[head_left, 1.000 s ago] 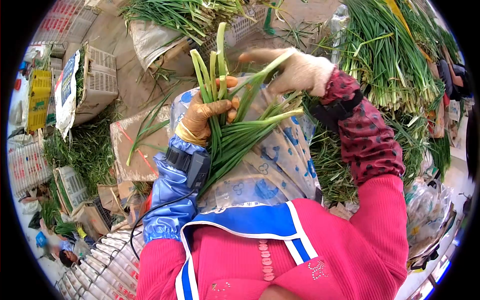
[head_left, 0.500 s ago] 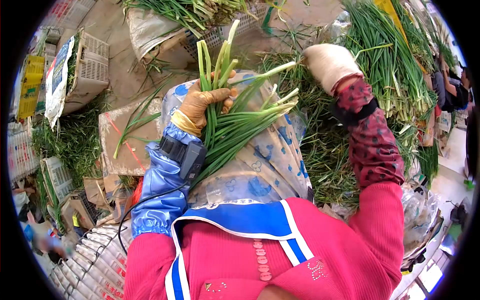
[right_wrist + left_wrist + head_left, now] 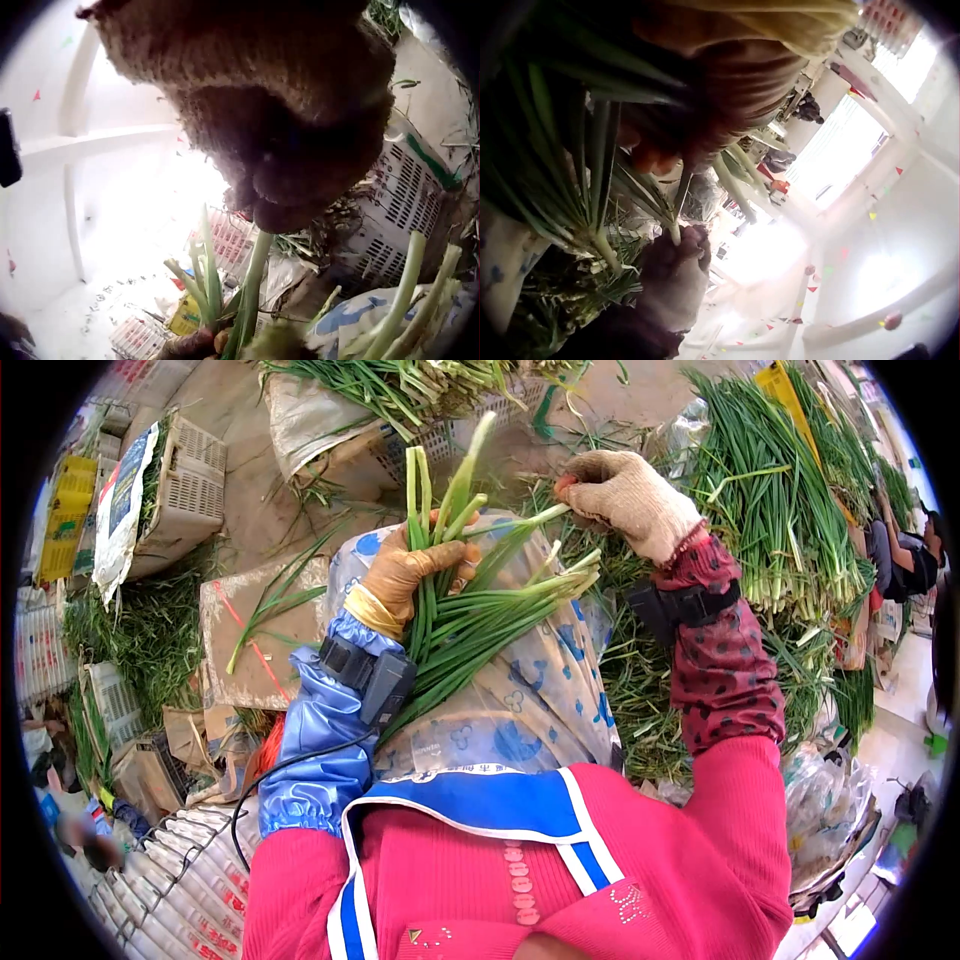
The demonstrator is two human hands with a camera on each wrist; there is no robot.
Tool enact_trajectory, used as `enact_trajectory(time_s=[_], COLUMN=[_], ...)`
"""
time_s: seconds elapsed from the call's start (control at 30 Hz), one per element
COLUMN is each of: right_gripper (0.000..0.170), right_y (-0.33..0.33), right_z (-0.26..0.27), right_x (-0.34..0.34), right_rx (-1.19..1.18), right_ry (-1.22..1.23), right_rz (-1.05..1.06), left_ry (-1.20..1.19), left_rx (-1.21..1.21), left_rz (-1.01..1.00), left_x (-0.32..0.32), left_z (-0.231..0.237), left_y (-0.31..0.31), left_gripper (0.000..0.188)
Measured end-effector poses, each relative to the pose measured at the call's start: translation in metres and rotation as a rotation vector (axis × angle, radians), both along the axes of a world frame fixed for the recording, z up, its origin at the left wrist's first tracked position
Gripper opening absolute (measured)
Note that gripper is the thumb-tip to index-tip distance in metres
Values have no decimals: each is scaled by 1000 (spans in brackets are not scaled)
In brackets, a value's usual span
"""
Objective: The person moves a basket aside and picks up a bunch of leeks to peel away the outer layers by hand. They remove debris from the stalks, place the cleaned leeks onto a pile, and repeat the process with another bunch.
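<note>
My left hand (image 3: 408, 572), in a tan rubber glove, grips a bunch of green onions (image 3: 480, 625) above the lap. Some pale stalk ends point up past the thumb, while others lie out to the right. With its white knit glove, my right hand (image 3: 640, 508) pinches the pale end of one green onion (image 3: 530, 522) to the right of the bunch. In the right wrist view, that stalk (image 3: 257, 270) runs from the gloved fingertips down toward the left hand. The left wrist view shows the pinch from below, past dark leaves.
A patterned plastic apron (image 3: 510, 690) covers the lap. Leaf scraps (image 3: 650, 700) litter the floor on the right. Large piles of green onions (image 3: 775, 510) stand at right and at the top. A plastic crate (image 3: 190, 485) and flat cardboard (image 3: 250, 630) lie on the left.
My right hand swung out to the right, away from the bunch, then came back and now pinches a stalk end. The left hand has kept its grip on the bunch.
</note>
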State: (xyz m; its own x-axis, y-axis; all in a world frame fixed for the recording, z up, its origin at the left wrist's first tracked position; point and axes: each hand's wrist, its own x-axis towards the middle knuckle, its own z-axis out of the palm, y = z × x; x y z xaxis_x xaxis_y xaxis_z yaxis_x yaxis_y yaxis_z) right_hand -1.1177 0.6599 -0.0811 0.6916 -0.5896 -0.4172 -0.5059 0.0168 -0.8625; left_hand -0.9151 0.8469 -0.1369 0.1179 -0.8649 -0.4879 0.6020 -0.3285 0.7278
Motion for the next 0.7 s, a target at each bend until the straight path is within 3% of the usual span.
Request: enact_trajectory(time_s=[0.1, 0.27, 0.37, 0.47, 0.67, 0.7], right_gripper=[27, 40, 33, 32, 24, 23], right_y=[3, 23, 31, 39, 43, 43], right_z=[-1, 8, 7, 8, -8, -9], right_x=[-1, 18, 31, 37, 39, 39], right_rx=[187, 43, -265, -310, -247, -209], right_ry=[-244, -177, -54, -59, -130, -129], right_rz=[-150, -22, 123, 183, -210, -257], left_ry=[-86, -180, -276, -439, -714, -628], left_rx=[75, 84, 65, 71, 27, -1], left_rz=[91, 116, 104, 56, -47, -32], left_x=[-3, -4, -7, -6, -3, 0], left_z=[-1, 4, 9, 4, 21, 10], left_y=[-2, -9, -11, -9, -14, -15], left_gripper=[33, 35, 36, 35, 34, 33])
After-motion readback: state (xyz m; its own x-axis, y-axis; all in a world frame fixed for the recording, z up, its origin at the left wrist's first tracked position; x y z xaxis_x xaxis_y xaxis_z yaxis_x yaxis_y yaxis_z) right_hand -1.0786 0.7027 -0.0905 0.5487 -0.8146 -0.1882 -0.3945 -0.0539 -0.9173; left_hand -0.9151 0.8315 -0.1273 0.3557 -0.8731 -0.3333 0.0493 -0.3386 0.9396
